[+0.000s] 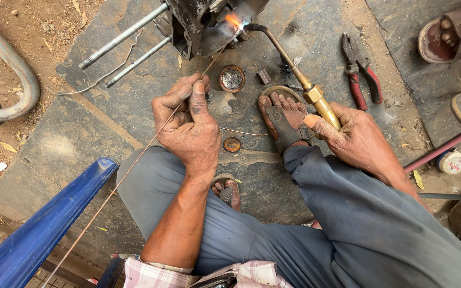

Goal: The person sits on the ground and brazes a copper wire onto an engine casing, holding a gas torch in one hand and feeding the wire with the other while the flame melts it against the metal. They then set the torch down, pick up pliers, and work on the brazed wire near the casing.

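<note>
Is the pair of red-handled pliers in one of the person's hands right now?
No, the pliers lie on the ground, while the right hand holds the brass torch and the left hand the thin rod.

A small round container (pixel 452 161) with a white label edged in blue and red lies at the right edge of the stone floor, just beside a red hose (pixel 438 151); its print is too small to tell. A small round open tin (pixel 232 78) sits near the flame, unlabelled. No signs or screens show.
</note>
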`<state>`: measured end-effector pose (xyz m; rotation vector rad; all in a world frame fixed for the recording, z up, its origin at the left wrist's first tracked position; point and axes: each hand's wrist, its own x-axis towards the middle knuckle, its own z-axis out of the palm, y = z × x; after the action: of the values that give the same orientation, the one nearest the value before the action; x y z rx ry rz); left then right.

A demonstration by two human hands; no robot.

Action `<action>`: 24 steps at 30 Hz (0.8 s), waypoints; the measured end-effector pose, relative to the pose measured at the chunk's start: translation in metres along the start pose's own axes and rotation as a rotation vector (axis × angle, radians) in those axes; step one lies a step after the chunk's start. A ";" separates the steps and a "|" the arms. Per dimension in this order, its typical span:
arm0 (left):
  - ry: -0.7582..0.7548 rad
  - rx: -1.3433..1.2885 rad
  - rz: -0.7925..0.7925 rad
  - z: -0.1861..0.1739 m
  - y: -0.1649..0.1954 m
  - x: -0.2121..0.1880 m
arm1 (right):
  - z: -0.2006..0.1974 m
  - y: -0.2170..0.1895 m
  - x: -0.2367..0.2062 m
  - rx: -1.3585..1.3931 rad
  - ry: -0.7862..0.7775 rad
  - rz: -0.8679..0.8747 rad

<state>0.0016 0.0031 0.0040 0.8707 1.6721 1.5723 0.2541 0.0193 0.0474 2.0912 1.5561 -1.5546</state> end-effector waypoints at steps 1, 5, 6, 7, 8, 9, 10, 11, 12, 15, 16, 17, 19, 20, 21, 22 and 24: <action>-0.001 -0.005 -0.003 0.001 0.000 0.000 | 0.000 0.000 0.001 -0.012 -0.002 0.013; 0.004 -0.008 -0.019 0.001 0.000 0.000 | 0.000 0.000 0.002 -0.029 -0.005 0.001; 0.005 -0.007 -0.023 0.001 0.000 0.000 | -0.001 0.000 0.002 -0.026 -0.001 -0.017; 0.003 -0.009 -0.022 0.000 0.000 0.000 | 0.000 0.000 0.001 -0.008 0.002 -0.025; 0.000 -0.012 -0.021 -0.002 0.000 0.000 | 0.000 0.000 0.001 0.011 0.006 -0.032; -0.003 -0.015 -0.019 -0.002 0.000 0.000 | 0.001 0.000 0.001 0.030 0.010 -0.041; -0.005 -0.015 -0.014 -0.002 0.000 0.000 | 0.000 0.000 0.001 0.018 0.008 -0.022; -0.005 -0.015 -0.009 -0.003 0.000 0.000 | 0.000 0.000 0.001 0.005 0.006 -0.005; -0.007 -0.014 -0.004 -0.003 0.001 0.000 | 0.001 -0.001 0.001 -0.006 0.003 0.012; -0.008 -0.031 -0.003 -0.001 0.000 0.000 | 0.000 -0.002 0.001 -0.030 0.011 -0.020; -0.004 -0.033 -0.006 -0.001 -0.001 0.001 | -0.001 -0.003 0.001 -0.025 0.014 -0.026; 0.001 -0.034 -0.010 0.000 -0.001 0.001 | -0.001 -0.003 0.001 -0.021 0.016 -0.031; 0.004 -0.030 -0.009 0.000 -0.001 0.001 | -0.001 -0.004 0.001 -0.007 0.015 -0.025; 0.004 -0.023 -0.007 0.000 -0.001 0.001 | -0.001 -0.004 0.000 0.002 0.010 -0.011; 0.001 -0.016 -0.005 -0.001 -0.001 0.000 | 0.000 -0.003 0.000 0.013 0.007 0.004; 0.002 -0.020 -0.004 -0.001 -0.001 0.000 | 0.000 -0.003 0.000 0.003 0.012 -0.002; 0.002 -0.028 -0.006 -0.002 -0.001 0.000 | 0.000 -0.002 0.000 -0.019 0.020 -0.010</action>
<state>0.0006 0.0018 0.0035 0.8493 1.6483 1.5897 0.2524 0.0210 0.0483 2.0989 1.5844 -1.5210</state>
